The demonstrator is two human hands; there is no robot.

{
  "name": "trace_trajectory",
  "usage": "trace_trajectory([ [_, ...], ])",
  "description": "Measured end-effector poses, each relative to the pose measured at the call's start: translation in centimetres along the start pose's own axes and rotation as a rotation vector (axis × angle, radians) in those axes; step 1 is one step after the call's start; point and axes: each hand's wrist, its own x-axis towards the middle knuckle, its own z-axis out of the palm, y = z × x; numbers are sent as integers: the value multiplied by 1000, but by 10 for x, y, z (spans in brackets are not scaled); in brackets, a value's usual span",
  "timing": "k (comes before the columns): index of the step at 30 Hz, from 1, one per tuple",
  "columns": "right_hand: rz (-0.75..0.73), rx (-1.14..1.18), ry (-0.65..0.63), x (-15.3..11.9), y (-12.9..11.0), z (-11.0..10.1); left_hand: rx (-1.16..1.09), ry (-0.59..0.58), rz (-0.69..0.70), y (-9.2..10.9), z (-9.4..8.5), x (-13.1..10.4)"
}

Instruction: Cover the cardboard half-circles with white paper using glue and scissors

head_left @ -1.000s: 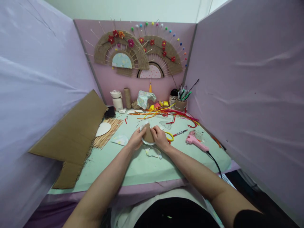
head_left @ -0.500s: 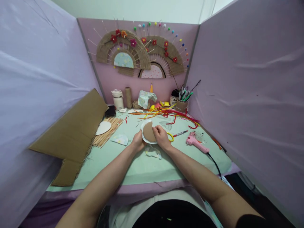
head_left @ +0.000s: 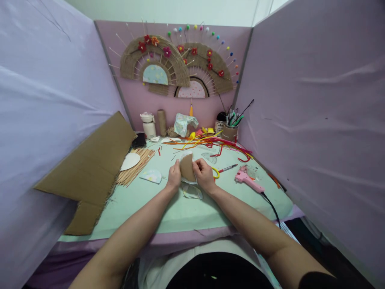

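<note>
One cardboard piece (head_left: pixel 187 168), pale-rimmed, was held over the green tabletop (head_left: pixel 135 212), its opposite edges clamped in the fingers of the left hand (head_left: pixel 174 176) and right hand (head_left: pixel 204 175). One pink glue gun (head_left: pixel 249 180) was laid well apart.

Black top (head_left: pixel 222 269), small pale mark (head_left: pixel 213 277) on front; black sleeve (head_left: pixel 315 279) ends above right elbow; forearms (head_left: pixel 135 223), hands (head_left: pixel 174 177) bare; off-white cloth (head_left: pixel 161 261) at lap.
</note>
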Motion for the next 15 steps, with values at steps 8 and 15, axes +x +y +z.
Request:
trace_trajectory([
  [8, -37, 0, -28, -1, -1, -4, 126, -110, 91, 6, -2, -2],
  [15, -13, -26, -25, 0, 0, -6, 32, -158, 28, 7, -4, 0],
])
